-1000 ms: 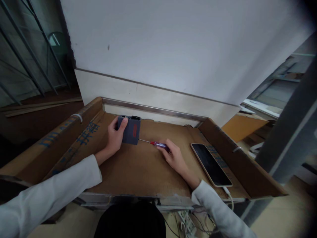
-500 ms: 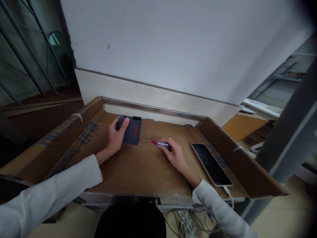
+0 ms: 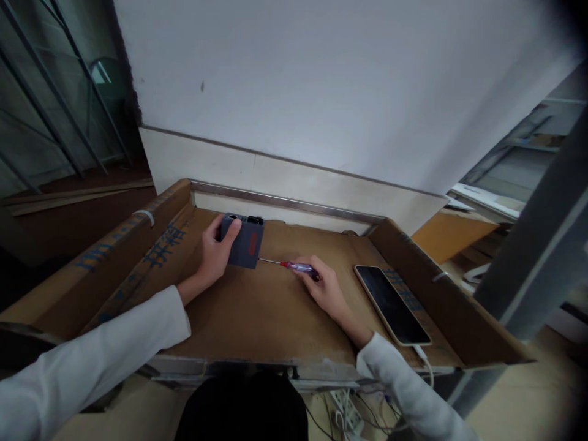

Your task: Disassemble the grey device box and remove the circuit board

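Note:
A dark grey, box-shaped electronic device (image 3: pixel 246 246) with a red label and ports along its far edge is gripped at its left side by my left hand (image 3: pixel 217 250). The thumb lies across its top; the other fingers are mostly hidden. My right hand (image 3: pixel 324 285) is closed round the clear purplish handle of a screwdriver (image 3: pixel 301 267) with a red collar. Its thin metal shaft points left, and the tip meets the device's right side near the lower corner. Whether it sits in a screw is too small to tell.
A phone (image 3: pixel 392 305) with a white charging cable (image 3: pixel 425 360) lies to the right. Cardboard (image 3: pixel 275 318) lines the work surface, with raised walls at left and right. A pale wall (image 3: pixel 303 92) stands behind. Below the front edge are a power strip (image 3: pixel 348 411) and loose wires.
The device has shifted very slightly to the right in my left hand. My right hand and the screwdriver look almost the same, with the tip still at the device's side.

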`<state>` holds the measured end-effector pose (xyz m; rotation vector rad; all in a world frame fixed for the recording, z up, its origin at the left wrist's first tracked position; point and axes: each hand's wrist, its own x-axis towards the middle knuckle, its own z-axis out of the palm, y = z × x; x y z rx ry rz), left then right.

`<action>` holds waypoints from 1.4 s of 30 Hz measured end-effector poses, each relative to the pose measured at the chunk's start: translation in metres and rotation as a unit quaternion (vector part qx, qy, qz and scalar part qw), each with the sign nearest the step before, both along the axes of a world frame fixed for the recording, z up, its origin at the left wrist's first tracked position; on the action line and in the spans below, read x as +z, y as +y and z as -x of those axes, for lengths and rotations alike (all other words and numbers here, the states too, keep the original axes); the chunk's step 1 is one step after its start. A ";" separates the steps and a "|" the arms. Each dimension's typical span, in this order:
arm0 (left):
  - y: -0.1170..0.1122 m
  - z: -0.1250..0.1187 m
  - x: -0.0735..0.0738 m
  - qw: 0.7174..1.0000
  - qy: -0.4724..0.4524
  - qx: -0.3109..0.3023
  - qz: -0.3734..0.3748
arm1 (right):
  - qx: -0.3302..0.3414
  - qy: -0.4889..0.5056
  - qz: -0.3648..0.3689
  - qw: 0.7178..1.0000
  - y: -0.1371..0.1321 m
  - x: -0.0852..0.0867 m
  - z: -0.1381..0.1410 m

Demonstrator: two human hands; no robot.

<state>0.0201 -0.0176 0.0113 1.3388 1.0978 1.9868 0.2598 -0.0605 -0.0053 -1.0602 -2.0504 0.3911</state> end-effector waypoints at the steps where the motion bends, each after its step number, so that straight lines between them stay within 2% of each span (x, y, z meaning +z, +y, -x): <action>1: 0.000 0.000 -0.001 1.000 0.006 -0.003 -0.001 | 0.002 0.006 0.004 1.000 0.000 0.000 0.000; 8: 0.002 0.003 0.001 1.000 0.002 0.025 -0.011 | 0.001 -0.076 0.026 0.997 -0.003 0.002 0.006; 12: 0.001 0.002 0.002 1.000 0.005 0.019 -0.010 | 0.005 -0.037 0.004 0.999 0.001 0.000 0.002; 16: 0.001 0.002 0.001 1.000 0.021 0.015 -0.011 | 0.024 0.012 0.032 0.999 0.001 -0.001 0.000; 23: 0.003 0.002 -0.001 0.999 0.024 0.018 -0.012 | 0.013 -0.077 0.050 0.996 -0.001 0.001 0.006; 29: 0.001 0.000 -0.002 1.000 0.022 0.005 -0.004 | 0.032 -0.038 0.007 0.999 0.003 0.000 0.001; 33: 0.000 -0.001 -0.002 0.999 0.040 -0.006 -0.002 | 0.060 -0.076 0.023 0.995 0.001 -0.001 0.002; 38: 0.000 0.000 0.000 0.999 0.044 0.012 0.007 | -0.006 -0.091 0.071 0.993 0.000 -0.003 0.003; 42: 0.002 -0.001 -0.001 0.999 0.036 0.014 0.029 | -0.045 -0.110 0.082 0.990 0.001 -0.004 0.002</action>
